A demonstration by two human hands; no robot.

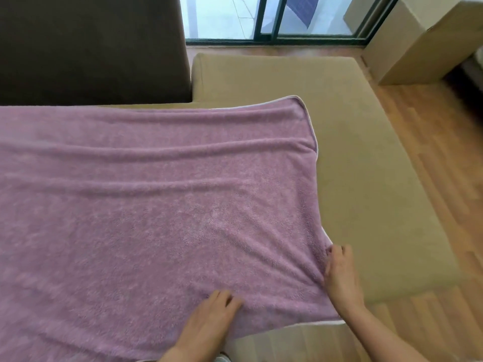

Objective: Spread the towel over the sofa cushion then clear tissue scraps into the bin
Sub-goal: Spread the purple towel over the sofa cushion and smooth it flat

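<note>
Head view: pink towel (156, 205) lies rippled; right hand (339, 275) pinches its edge, left hand (209, 320) flat, released.

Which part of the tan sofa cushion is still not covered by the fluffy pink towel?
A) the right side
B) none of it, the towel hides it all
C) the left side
A: the fluffy pink towel ends at its pale-trimmed right edge, where the right hand is gripping it, leaving the tan sofa cushion bare beyond it.
</note>
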